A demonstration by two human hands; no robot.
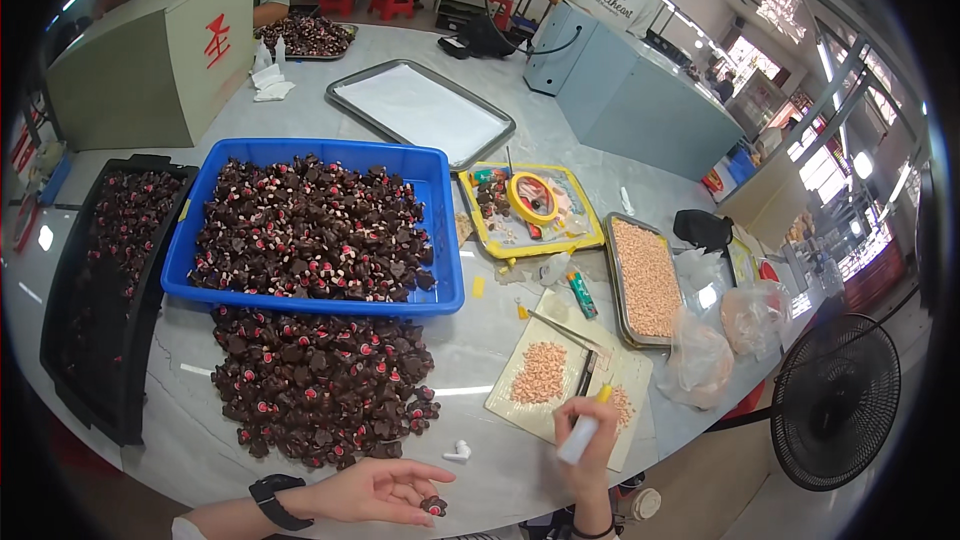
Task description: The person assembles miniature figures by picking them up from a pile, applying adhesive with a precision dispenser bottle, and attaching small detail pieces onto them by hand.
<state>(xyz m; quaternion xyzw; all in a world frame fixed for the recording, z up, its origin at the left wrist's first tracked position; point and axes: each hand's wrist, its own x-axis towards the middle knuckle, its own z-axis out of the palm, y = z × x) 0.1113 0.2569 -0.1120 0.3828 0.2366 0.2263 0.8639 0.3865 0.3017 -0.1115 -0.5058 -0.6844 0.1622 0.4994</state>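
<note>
My left hand (385,490), palm up with fingers partly curled, holds a small dark brown piece (434,506) by the thumb and fingertips. In my right hand (592,452) is a squeeze bottle (577,440), translucent white with a yellow tip. That hand hovers over the near side of a pale board (512,392), which carries small heaps of peach-coloured bits (540,373) and tweezers (562,331). Beyond my left hand lies a loose pile of dark brown pieces (318,380) with red-and-white round spots. A small white object (457,451) rests between my hands.
A blue bin (447,270) full of similar brown pieces stands behind the pile; a black tray (65,310) is at left. Right are a tray of peach bits (645,280) and plastic bags (697,360). A yellow-rimmed tray (590,238) and a fan (835,402) stand further out. Two people sit across.
</note>
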